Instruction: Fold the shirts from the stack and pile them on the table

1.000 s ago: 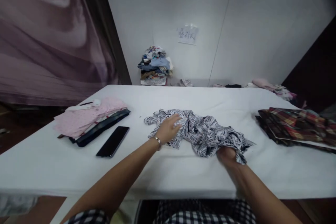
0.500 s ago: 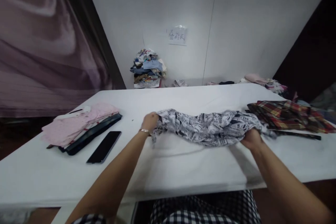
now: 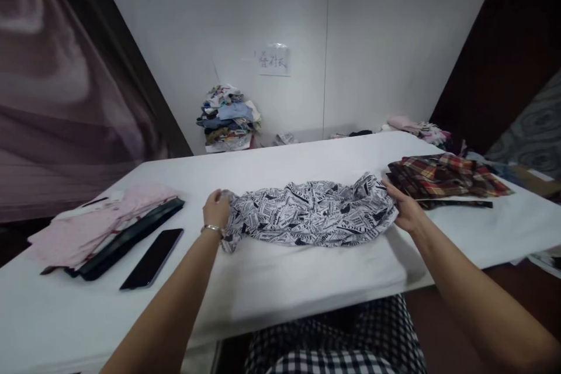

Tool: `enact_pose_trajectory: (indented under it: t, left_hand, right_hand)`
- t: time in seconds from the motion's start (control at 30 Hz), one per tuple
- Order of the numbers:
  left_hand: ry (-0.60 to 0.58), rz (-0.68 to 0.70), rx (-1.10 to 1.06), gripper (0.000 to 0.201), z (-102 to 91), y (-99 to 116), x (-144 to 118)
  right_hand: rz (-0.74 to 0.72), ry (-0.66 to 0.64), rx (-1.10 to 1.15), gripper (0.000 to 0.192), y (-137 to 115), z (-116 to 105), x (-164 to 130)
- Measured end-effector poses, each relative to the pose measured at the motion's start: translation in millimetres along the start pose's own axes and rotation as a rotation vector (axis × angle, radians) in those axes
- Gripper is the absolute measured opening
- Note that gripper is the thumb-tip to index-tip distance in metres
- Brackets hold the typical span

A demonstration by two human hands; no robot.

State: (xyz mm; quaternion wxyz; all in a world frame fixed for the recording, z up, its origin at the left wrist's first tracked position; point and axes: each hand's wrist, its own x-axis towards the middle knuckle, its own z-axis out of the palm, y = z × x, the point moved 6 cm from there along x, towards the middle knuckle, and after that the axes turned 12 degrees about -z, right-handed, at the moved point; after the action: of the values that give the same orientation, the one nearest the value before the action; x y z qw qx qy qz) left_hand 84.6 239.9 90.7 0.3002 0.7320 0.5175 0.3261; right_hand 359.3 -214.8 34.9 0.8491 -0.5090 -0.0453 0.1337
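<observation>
A black-and-white newspaper-print shirt (image 3: 313,213) lies bunched lengthwise across the white table (image 3: 280,280) in front of me. My left hand (image 3: 217,210) is closed around its left end, where a short bit of cloth hangs below the fist. At the opposite end my right hand (image 3: 405,207) grips the edge, thumb on top and the other fingers mostly hidden beneath the cloth. The shirt's middle appears to rest on the table, its folds loose and uneven.
On the left lie a stack of folded clothes (image 3: 109,222), pink on top, and a dark phone (image 3: 152,258). Dark red plaid clothing (image 3: 442,175) sits at the right. Behind the table stand a tall clothes pile (image 3: 230,117) and a wall with a paper sign (image 3: 274,61).
The shirt has gone from lifted and blurred to spread lower on the table, its print now sharp. Both hands keep hold of its ends; the camera view has shifted.
</observation>
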Motion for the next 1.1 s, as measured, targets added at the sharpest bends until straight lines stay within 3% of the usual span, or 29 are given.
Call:
enact_pose_trajectory:
  t: [0.07, 0.1, 0.2, 0.27, 0.33, 0.4, 0.43, 0.47, 0.53, 0.63, 0.73, 0.87, 0.97, 1.03, 1.1]
  left_hand:
    - [-0.092, 0.114, -0.117, 0.035, 8.1, 28.6, -33.8]
    - [-0.209, 0.170, -0.193, 0.032, 15.3, 43.6, -56.8]
    - [-0.755, 0.117, -0.365, 0.028, 46.2, 73.3, -138.2]
    - [-1.017, 0.023, -0.513, 0.034, 58.9, 83.2, -184.6]
    - [-1.134, -0.112, -0.676, 0.039, 66.6, 83.3, -210.0]
    - [-1.145, -0.275, -0.828, 0.036, 72.2, 74.4, -216.1]
    - [-1.132, -0.351, -0.889, 0.033, 74.2, 67.9, -214.5]
    - [-1.114, -0.416, -0.936, 0.031, 75.2, 61.2, -211.0]
    - [-1.063, -0.488, -0.980, 0.028, 73.6, 49.3, -200.8]
    - [-0.994, -0.506, -0.964, 0.029, 63.5, 41.2, -184.2]
    - [-0.962, -0.415, -0.956, 0.032, 49.2, 52.3, -167.2]
    - [-0.897, -0.238, -0.898, 0.032, 32.9, 84.5, -138.2]
    - [-0.809, -0.159, -0.837, 0.030, 23.8, 106.3, -109.2]
    - [-0.769, -0.117, -0.778, 0.028, 18.7, 115.8, -89.0]
    - [-0.703, -0.096, -0.705, 0.025, 13.6, 117.5, -70.2]
  right_hand:
    - [-0.024, -0.022, 0.008, 0.043, -3.6, 11.3, -10.9]
    - [-0.043, -0.042, 0.001, 0.049, -4.0, 21.0, -19.1]
    - [-0.109, -0.216, -0.106, 0.068, 2.6, 67.4, -58.1]
    - [-0.170, -0.501, -0.259, 0.064, 12.4, 108.9, -96.3]
    - [-0.263, -0.888, -0.444, 0.054, 23.0, 145.7, -140.2]
    - [-0.393, -1.183, -0.570, 0.039, 28.0, 162.9, -173.3]
    - [-0.467, -1.236, -0.595, 0.034, 26.5, 163.7, -179.6]
    - [-0.543, -1.217, -0.602, 0.031, 22.6, 160.3, -177.7]
    - [-0.669, -1.027, -0.616, 0.029, 13.1, 143.6, -153.6]
    - [-0.685, -0.729, -0.780, 0.034, 15.8, 112.4, -95.7]
    - [-0.588, -0.727, -0.967, 0.057, 39.9, 105.1, -48.4]
    - [-0.611, -0.987, -1.040, 0.083, 69.7, 141.2, -26.4]
    - [-0.660, -1.116, -0.950, 0.072, 78.7, 179.7, -29.1]
    - [-0.623, -1.097, -0.828, 0.048, 78.5, 198.7, -28.4]
    - [-0.507, -0.905, -0.737, 0.034, 74.5, 205.2, -16.1]
